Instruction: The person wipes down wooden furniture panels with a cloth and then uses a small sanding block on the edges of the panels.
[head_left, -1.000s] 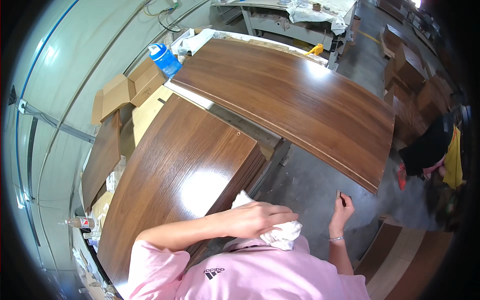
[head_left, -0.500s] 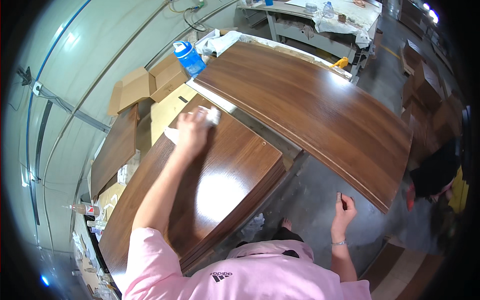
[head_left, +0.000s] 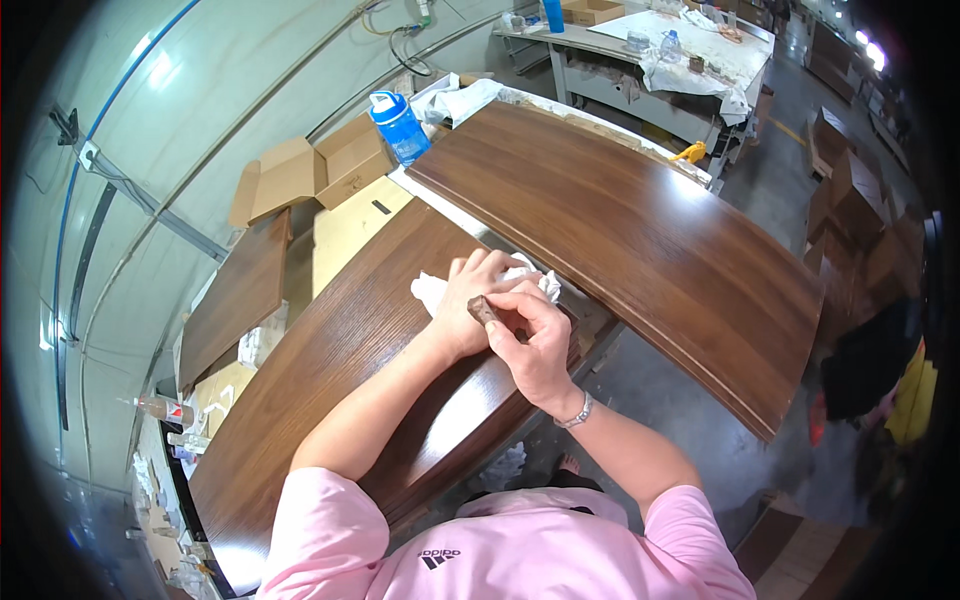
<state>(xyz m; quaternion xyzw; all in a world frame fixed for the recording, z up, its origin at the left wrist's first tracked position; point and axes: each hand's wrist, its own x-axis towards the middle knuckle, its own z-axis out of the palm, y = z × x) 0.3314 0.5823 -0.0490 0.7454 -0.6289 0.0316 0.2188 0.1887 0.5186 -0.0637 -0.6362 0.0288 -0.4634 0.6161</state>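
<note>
My left hand (head_left: 463,308) presses a crumpled white cloth (head_left: 428,292) onto the top panel of a stack of dark brown wood-grain panels (head_left: 350,345). The cloth sticks out on both sides of my fingers. Close against it, my right hand (head_left: 538,350) pinches a small brown stick-like piece (head_left: 482,309) between thumb and fingers, its end over the back of my left hand. What the piece is made of I cannot tell. Beyond the stack, a large brown panel (head_left: 620,250) lies at an angle on a white-edged table.
A blue water bottle (head_left: 399,128) and an open cardboard box (head_left: 290,180) stand at the far left. Another brown panel (head_left: 235,300) leans left of the stack. A cluttered workbench (head_left: 600,60) is at the back. Cardboard boxes (head_left: 855,195) line the right, near a person in dark clothing (head_left: 868,350).
My left hand has slid the cloth toward me and to the right across the panel. My right hand has come in from the right, over the panel beside it. The view has shifted slightly.
</note>
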